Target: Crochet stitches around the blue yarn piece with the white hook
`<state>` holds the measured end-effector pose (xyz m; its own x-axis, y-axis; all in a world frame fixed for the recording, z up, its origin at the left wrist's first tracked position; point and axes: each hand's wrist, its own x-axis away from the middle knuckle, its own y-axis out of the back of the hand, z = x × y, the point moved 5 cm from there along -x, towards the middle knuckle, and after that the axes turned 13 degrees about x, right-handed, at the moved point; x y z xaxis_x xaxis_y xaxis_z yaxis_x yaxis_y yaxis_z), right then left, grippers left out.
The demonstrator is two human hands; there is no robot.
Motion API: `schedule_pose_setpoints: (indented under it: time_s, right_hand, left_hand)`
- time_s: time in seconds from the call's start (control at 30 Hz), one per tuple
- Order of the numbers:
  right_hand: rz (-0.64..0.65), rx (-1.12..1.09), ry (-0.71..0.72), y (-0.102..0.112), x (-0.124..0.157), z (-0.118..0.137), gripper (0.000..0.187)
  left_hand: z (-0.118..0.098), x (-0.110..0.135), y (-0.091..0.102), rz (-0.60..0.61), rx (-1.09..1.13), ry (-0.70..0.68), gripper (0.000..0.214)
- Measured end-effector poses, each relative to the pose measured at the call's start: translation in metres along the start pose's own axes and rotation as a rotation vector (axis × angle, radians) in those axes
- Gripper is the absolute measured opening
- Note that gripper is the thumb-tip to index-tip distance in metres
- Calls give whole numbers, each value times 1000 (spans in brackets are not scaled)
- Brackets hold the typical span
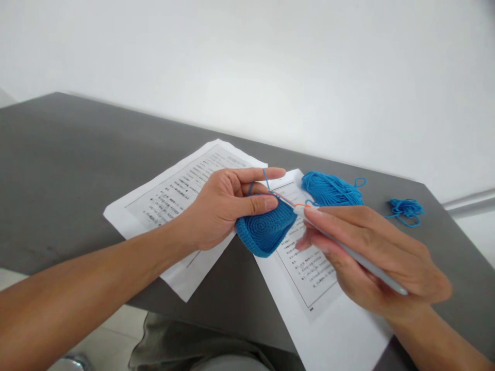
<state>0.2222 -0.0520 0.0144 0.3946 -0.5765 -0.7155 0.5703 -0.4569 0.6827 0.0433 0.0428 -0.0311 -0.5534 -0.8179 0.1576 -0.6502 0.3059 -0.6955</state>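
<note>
Head view, crochet [266, 229], between left fingers [255, 205]

Blue cupped crochet piece [265, 225]: concentric-ring pattern. Oblong blue yarn skein [332, 189]: matching shade. Slim hook handle [373, 266]: grey. White paper sheets [197, 270]: black print rows.

Crochet piece [266, 229]: matt blue yarn, close-stitched, with a ridged, textured surface. Hook [363, 263]: smooth grey handle, plastic in appearance, with low sheen; shaft material too small to tell. Skein [330, 189] and small yarn bundle [406, 207]: soft-looking, matt fibre strands. Left sheet [170, 201] and right sheet [320, 288]: smooth, matt white printed paper. Table [96, 144]: smooth, matt dark grey top. Wall [247, 77]: smooth, matt white finish. Cloth [166, 340]: matt, dark, softly folded.
</note>
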Motion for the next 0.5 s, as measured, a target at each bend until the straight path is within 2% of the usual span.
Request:
schedule_pose_setpoints:
  time_s: [0.37,0.5]
  right_hand:
    - [28,-51,-42,8,1,-7,62]
    - [69,9,17,12,1,-5,63]
  left_hand:
    - [0,-2,4,62,-42,46,36]
    - [0,-4,7,67,-70,59,33]
